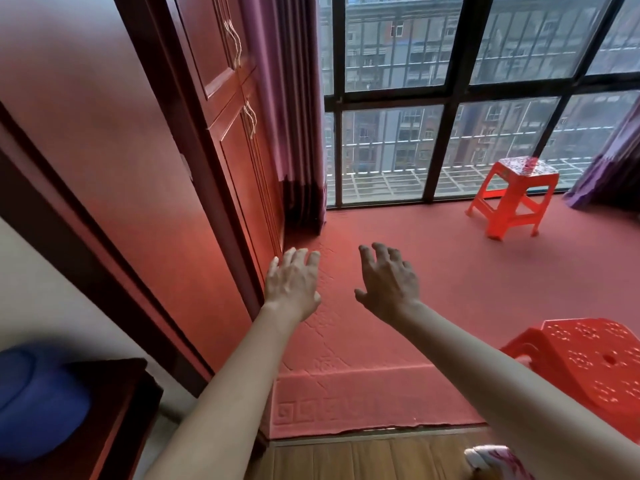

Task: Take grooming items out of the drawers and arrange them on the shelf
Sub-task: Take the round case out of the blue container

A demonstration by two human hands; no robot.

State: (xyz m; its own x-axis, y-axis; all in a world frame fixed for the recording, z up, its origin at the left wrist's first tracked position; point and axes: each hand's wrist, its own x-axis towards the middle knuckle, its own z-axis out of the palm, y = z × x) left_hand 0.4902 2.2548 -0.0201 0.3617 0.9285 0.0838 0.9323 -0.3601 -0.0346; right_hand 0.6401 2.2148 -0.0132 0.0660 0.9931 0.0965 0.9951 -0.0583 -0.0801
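Both my arms stretch forward over a raised red carpeted platform (pixel 398 348). My left hand (pixel 292 284) hovers palm down with its fingers spread, holding nothing. Beside it, my right hand (pixel 389 284) is also spread and holds nothing. Neither hand touches anything. No drawer, shelf or grooming item shows in this view. A tall dark red wardrobe (pixel 221 140) with closed doors and pale curved handles stands just left of my left hand.
A purple curtain (pixel 291 109) hangs beside the wardrobe before a big black-framed window (pixel 450 95). One red plastic stool (pixel 512 195) stands by the window, another (pixel 588 365) is near my right forearm. At lower left, a blue object (pixel 38 400) lies on a dark wooden cabinet (pixel 114 420).
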